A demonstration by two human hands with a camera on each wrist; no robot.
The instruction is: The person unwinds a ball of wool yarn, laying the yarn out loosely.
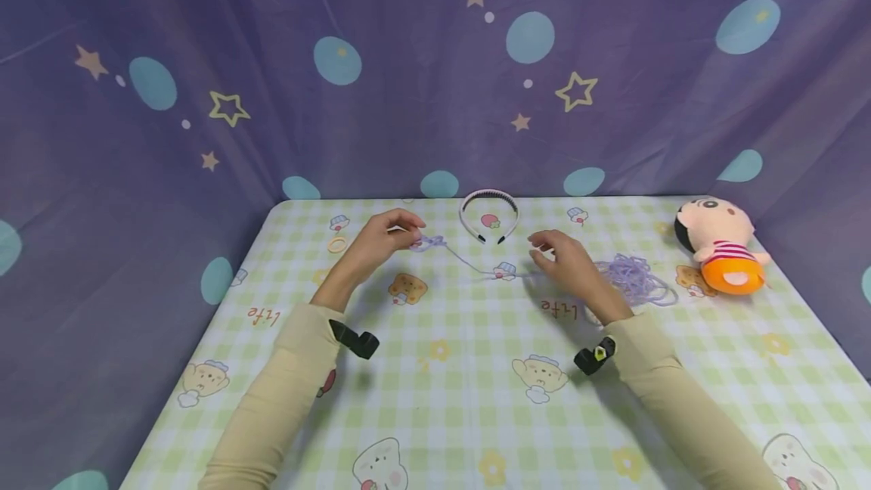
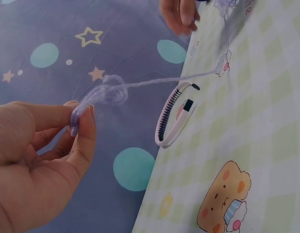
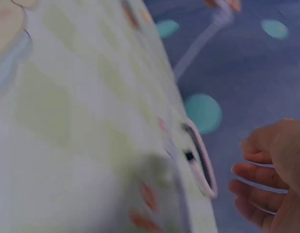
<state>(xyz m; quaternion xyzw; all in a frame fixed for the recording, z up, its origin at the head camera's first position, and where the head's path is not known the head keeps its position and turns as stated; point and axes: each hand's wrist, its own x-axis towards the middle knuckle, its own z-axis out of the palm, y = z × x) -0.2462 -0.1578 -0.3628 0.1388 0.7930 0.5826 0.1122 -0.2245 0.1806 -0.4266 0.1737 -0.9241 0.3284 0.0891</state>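
Note:
Between thumb and fingertips my left hand (image 1: 386,239) pinches a looped, knotted bit of purple yarn (image 2: 104,93), held above the table. From that bit a single strand runs down to the tabletop and on to the right, toward a loose heap of the same yarn (image 1: 631,278). My right hand (image 1: 563,255) hovers over the strand near the heap, fingers relaxed and slightly bent, with nothing in them. In the right wrist view the right fingers (image 3: 259,177) show bare and apart from the yarn.
A white headband (image 1: 490,193) with dark teeth lies at the back middle. To the left sits a small yellowish ring (image 1: 337,245). A plush doll (image 1: 724,248) in orange and stripes lies at the right. The checked tablecloth (image 1: 435,414) meets a purple curtain (image 1: 422,134) behind.

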